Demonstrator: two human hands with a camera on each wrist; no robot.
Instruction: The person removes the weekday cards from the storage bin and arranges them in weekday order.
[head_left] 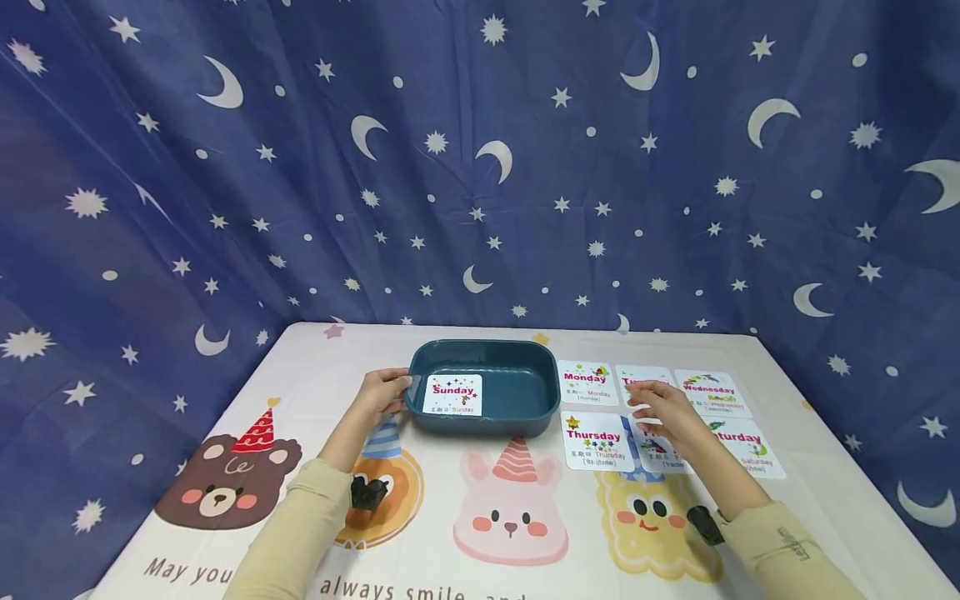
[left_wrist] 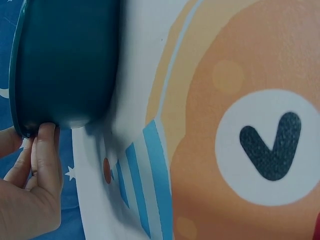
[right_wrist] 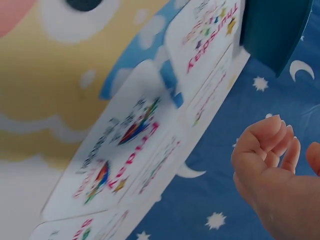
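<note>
My left hand (head_left: 381,393) pinches the left rim of a dark teal plastic basin (head_left: 525,423); in the left wrist view, thumb and fingers (left_wrist: 47,160) grip its edge. Inside the basin, on the left, lies a white "Sunday" card (head_left: 453,395). Over the cards to the right hangs my right hand (head_left: 671,417), fingers loosely bent and holding nothing. It partly hides the "Tuesday" card (head_left: 637,375) and the "Friday" card (head_left: 654,454). Around it lie the cards "Monday" (head_left: 588,383), "Wednesday" (head_left: 712,393), "Thursday" (head_left: 597,442) and "Saturday" (head_left: 750,454).
The table (head_left: 435,517) has a pale cloth printed with cartoon animals and lettering. Behind it hangs a blue curtain (head_left: 450,183) with white moons and stars. The cards lie in two rows directly right of the basin. Black wrist-worn pieces (head_left: 367,493) sit at both cuffs.
</note>
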